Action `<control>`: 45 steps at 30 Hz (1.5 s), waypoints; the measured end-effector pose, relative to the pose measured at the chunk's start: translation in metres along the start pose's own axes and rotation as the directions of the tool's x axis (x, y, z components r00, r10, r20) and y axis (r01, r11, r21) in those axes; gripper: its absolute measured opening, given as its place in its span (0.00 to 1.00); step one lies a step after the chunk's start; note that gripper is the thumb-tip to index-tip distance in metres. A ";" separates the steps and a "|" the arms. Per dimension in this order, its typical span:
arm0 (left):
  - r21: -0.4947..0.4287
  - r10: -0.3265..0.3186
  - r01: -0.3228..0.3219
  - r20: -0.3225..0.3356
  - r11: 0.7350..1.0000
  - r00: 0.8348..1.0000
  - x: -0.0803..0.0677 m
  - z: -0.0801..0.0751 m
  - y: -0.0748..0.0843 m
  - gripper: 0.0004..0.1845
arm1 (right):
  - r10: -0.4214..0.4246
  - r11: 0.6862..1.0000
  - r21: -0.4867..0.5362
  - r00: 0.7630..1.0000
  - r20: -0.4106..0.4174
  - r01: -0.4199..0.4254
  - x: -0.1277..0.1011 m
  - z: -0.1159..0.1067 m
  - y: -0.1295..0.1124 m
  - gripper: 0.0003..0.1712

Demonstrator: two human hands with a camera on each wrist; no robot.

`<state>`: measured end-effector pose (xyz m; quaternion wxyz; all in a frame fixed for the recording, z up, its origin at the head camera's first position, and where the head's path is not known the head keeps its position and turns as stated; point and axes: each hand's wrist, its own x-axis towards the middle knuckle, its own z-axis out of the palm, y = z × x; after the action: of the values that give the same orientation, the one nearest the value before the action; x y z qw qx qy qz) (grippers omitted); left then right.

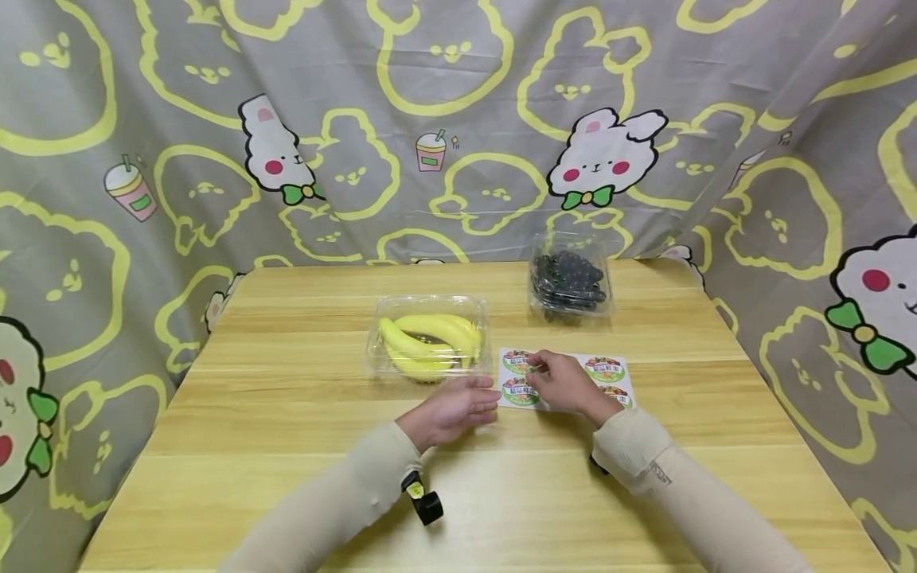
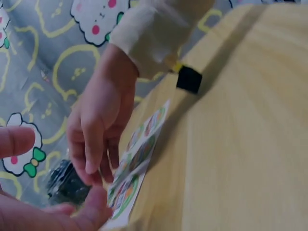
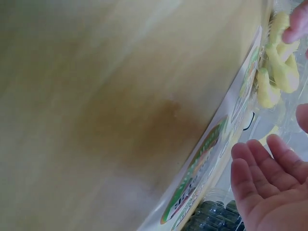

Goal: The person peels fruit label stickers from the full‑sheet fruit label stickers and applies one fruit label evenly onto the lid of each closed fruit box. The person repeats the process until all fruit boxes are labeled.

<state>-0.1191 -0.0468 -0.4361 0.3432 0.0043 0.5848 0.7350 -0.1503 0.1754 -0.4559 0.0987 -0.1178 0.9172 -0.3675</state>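
Your right hand point(image 1: 566, 382) pinches a sticker off the sheet point(image 1: 609, 374) (mid-worktop, right of the bananas point(image 1: 428, 341)); your left hand point(image 1: 458, 407), released, steadies the sheet's edge. Next, probably: peel clear without tearing.

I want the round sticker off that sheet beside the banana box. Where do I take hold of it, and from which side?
Take the round sticker by its rim, probably from above with pinching fingertips. The sticker sheet lies flat on the table, so only a lifted edge gives purchase. The right hand is already over that sticker, while the left hand touches the sheet's near-left edge and could steady it.
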 end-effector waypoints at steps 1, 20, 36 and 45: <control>-0.019 -0.008 0.008 -0.011 1.000 1.000 0.001 0.002 0.000 0.33 | -0.006 1.000 -0.014 1.000 0.000 0.006 -0.001 0.000 0.001 0.19; -0.076 -0.052 0.043 -0.122 0.996 0.991 0.006 0.018 -0.002 0.36 | -0.036 0.999 -0.032 0.998 0.056 0.038 -0.005 0.006 -0.002 0.19; -0.109 -0.073 0.058 -0.143 0.992 0.987 0.009 0.025 -0.004 0.37 | -0.016 1.000 -0.013 0.997 0.073 0.017 -0.006 0.008 -0.004 0.17; -0.115 -0.081 0.063 -0.158 0.991 0.984 0.012 0.025 -0.005 0.35 | -0.016 1.000 -0.007 0.996 0.092 0.017 -0.005 0.008 -0.003 0.17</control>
<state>-0.1153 -0.0189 -0.4369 0.3206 -0.0954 0.5693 0.7510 -0.1434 0.1696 -0.4590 0.1374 -0.1425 0.9122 -0.3587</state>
